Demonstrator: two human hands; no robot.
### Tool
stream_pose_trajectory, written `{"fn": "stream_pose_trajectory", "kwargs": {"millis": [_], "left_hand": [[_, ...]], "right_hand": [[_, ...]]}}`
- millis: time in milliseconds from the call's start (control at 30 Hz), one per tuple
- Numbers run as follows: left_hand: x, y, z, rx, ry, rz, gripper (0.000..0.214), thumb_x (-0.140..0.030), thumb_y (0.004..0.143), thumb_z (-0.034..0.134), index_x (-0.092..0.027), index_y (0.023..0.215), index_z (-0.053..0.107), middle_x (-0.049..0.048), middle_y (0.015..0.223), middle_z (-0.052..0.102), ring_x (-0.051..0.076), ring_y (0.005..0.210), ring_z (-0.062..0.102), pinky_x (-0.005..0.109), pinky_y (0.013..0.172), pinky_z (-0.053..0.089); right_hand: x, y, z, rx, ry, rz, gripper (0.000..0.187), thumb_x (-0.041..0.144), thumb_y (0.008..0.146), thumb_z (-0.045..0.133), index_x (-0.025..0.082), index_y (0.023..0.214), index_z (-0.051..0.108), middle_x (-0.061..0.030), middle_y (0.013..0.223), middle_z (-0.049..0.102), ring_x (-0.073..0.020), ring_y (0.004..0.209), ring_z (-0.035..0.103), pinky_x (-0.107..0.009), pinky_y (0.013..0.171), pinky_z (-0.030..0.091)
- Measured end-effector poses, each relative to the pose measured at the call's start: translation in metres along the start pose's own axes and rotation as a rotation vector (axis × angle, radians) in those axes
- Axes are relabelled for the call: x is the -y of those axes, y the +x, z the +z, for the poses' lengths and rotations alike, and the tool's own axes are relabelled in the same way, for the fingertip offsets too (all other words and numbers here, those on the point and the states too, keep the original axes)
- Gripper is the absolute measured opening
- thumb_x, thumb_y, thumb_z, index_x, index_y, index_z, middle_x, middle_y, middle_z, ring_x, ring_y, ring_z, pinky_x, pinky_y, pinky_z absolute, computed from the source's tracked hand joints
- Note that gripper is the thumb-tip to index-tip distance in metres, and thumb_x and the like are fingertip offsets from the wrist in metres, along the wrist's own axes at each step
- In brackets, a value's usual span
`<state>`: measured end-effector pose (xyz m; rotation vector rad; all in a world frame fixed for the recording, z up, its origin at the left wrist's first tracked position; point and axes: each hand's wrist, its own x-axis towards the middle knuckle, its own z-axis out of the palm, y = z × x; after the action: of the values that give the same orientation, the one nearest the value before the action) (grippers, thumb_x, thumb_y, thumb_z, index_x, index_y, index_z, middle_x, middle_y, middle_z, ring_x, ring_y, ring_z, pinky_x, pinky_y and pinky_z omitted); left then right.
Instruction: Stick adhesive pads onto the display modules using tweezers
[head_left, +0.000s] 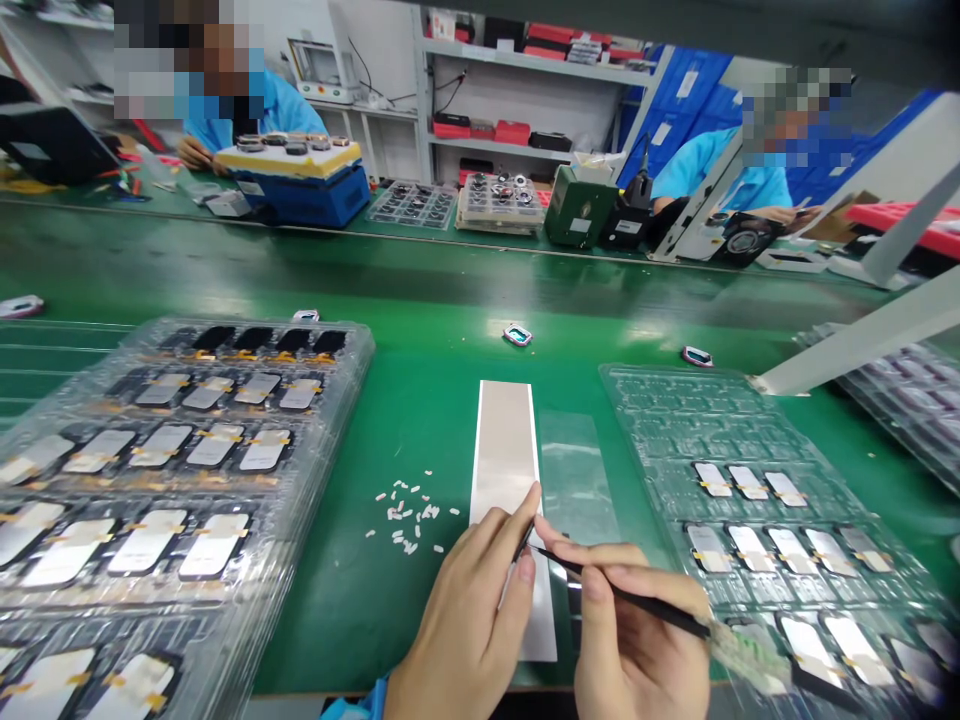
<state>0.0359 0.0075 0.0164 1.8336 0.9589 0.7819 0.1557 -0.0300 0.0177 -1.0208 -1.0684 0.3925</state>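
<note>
My left hand (469, 610) rests near the front edge of the green table, fingers curled, thumb and forefinger pinching a small dark part that I cannot make out over the lower end of a long grey strip (504, 440). My right hand (637, 640) grips black tweezers (622, 598), whose tip meets the left fingertips. Several small white bits (409, 515) lie scattered just left of the strip. A clear film sheet (574, 470) lies beside the strip on its right.
A stack of clear trays (330, 420) with several small flat parts stands at the left; another clear tray (645, 400), partly filled, lies at the right. Small cased parts (517, 334) sit on the belt. Across the belt, two people in blue work among boxes and trays.
</note>
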Motion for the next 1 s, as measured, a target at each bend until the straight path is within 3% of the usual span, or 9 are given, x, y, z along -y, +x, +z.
{"fn": "stream_pose_trajectory", "kwargs": {"millis": [167,633,833,900,1000], "left_hand": [[0.001,0.001,0.001,0.012,-0.011,0.004,0.051,-0.022,0.104,0.032,-0.027,0.155,0.034,0.0098,0.115,0.063,0.024,0.104,0.061,0.037,0.092,0.049],[0.002,0.003,0.001,0.018,0.017,-0.013,0.051,-0.022,0.103,0.033,-0.027,0.154,0.036,0.009,0.107,0.064,0.024,0.098,0.062,0.037,0.087,0.051],[0.006,-0.005,-0.005,-0.056,-0.007,0.024,0.044,-0.028,0.103,0.039,-0.03,0.146,0.05,0.0068,0.111,0.067,0.022,0.101,0.063,0.03,0.09,0.051],[0.01,-0.011,-0.012,-0.142,0.001,0.005,0.039,-0.031,0.103,0.041,-0.028,0.137,0.06,0.0065,0.108,0.068,0.021,0.096,0.064,0.027,0.087,0.051],[0.018,-0.018,-0.024,-0.245,-0.003,-0.023,0.037,-0.035,0.103,0.041,-0.021,0.125,0.068,0.0066,0.097,0.068,0.019,0.084,0.064,0.025,0.079,0.053]], "right_hand": [[-0.002,0.001,-0.001,0.026,-0.017,-0.023,0.025,-0.001,0.093,0.05,0.021,0.103,0.052,-0.005,0.096,0.073,-0.0189,0.1,0.073,-0.032,0.086,0.063],[-0.002,-0.001,-0.003,0.054,-0.061,-0.053,0.026,-0.003,0.09,0.052,0.021,0.1,0.053,-0.0058,0.096,0.073,-0.0221,0.097,0.073,-0.036,0.083,0.064],[0.007,0.008,-0.01,-0.005,-0.072,-0.102,0.022,0.002,0.093,0.049,0.022,0.102,0.052,-0.0052,0.093,0.072,-0.0216,0.097,0.073,-0.04,0.083,0.064],[0.009,0.014,-0.019,0.071,-0.191,-0.133,0.023,0.001,0.092,0.05,0.022,0.103,0.054,-0.0062,0.097,0.071,-0.0207,0.098,0.072,-0.039,0.086,0.063],[0.005,0.019,-0.028,0.402,-0.497,-0.256,0.024,0.003,0.092,0.049,0.02,0.106,0.061,-0.0114,0.109,0.07,-0.023,0.108,0.07,-0.034,0.086,0.062]]}}
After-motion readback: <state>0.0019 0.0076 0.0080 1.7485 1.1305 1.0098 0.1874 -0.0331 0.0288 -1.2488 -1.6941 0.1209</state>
